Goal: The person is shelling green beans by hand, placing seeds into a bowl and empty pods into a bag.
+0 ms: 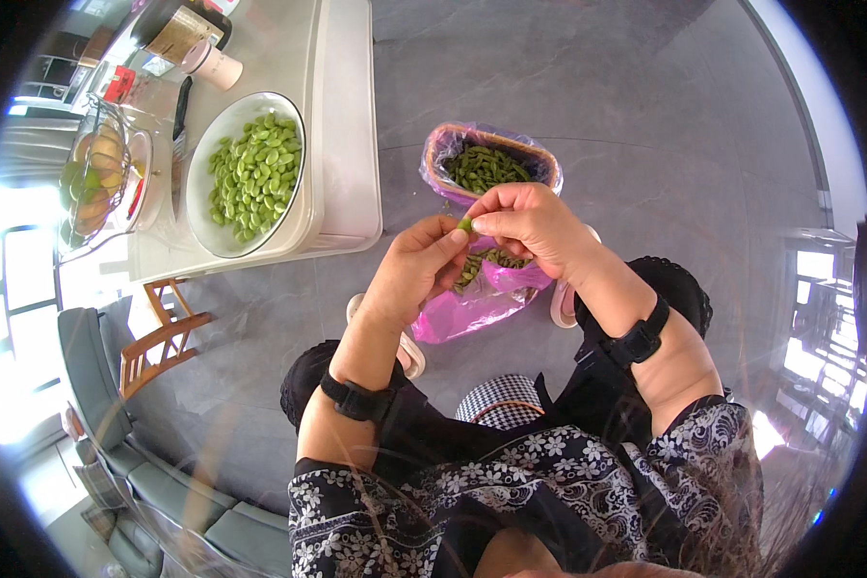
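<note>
Between the fingertips of both hands is a small green bean [465,225], partly hidden by the thumbs. My left hand [428,259] pinches it from the left, and my right hand [524,222] grips it from the right. Below the hands a pink plastic bag [454,318] lies open on the floor with empty-looking pods [502,259] in it. Just beyond my hands stands a basket [444,139] lined with clear purple plastic, holding dark green pods [488,167]. To the left, a white enamel bowl [202,177] on the table holds many shelled green beans [256,173].
The white table [343,144] carries a knife [180,119], a pale lidded cup [213,65], a large dark bottle [180,32] and a wire fruit basket [97,173]. A wooden chair [160,343] and grey sofa [180,498] are at lower left. A houndstooth-patterned stool [502,397] shows between my legs.
</note>
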The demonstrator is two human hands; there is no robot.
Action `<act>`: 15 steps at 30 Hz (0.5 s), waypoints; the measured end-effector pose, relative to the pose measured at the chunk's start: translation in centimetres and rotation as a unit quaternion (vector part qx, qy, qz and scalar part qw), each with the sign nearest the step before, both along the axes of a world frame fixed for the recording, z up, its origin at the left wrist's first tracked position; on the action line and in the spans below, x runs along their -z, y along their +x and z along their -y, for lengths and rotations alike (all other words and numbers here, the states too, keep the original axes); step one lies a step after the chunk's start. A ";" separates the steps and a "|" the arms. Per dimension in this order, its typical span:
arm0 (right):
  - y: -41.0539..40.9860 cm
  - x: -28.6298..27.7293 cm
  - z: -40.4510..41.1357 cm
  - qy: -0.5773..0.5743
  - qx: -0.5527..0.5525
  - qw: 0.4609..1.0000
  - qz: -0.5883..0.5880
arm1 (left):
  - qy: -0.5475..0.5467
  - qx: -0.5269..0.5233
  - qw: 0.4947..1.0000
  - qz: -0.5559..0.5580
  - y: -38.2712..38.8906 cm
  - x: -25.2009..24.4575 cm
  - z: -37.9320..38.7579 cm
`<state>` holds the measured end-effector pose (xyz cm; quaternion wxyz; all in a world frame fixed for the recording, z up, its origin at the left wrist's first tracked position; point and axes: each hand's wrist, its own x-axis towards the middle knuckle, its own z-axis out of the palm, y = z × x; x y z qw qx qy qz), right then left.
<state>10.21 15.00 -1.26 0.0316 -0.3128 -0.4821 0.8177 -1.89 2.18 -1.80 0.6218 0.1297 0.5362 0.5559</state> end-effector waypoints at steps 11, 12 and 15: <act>0.2 -0.4 0.7 0.094 -0.009 0.996 0.007 | -0.012 0.022 1.000 -0.012 0.3 0.8 0.5; 0.2 -0.7 0.7 0.081 -0.001 0.997 0.017 | -0.012 0.019 1.000 -0.014 0.3 0.7 0.5; 0.2 -0.4 0.6 0.040 0.007 0.999 -0.006 | -0.026 0.018 0.999 0.003 0.3 0.6 0.4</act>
